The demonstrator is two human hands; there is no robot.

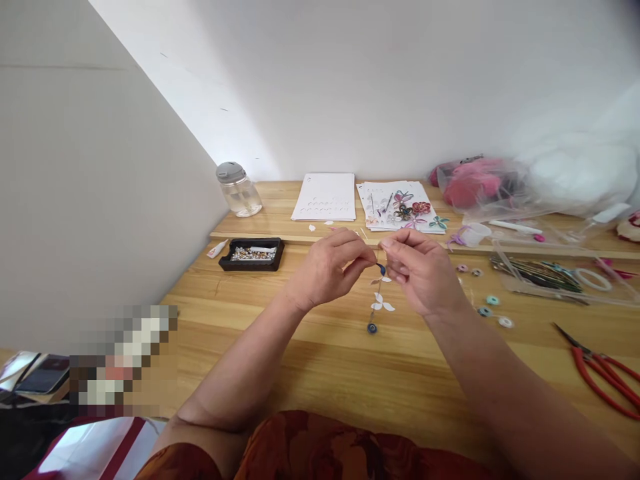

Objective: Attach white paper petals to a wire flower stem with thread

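My left hand (330, 270) and my right hand (420, 270) meet above the middle of the wooden table (280, 347), fingers pinched together. Between the fingertips is a small blue piece (382, 269) on a thin stem. The stem hangs down with small white leaf shapes (383, 305) along it and a dark blue spool (372, 328) at its lower end, near the tabletop. Both hands grip the top of this stem.
A black tray of beads (251, 254) and a small tube (217, 249) lie left. A clear jar (239, 190), white sheets (325, 197) and paper with coloured flowers (400, 208) sit behind. Small spools (493, 301), a clear box of wires (540, 275), red scissors (603, 373) and plastic bags (480, 183) are right.
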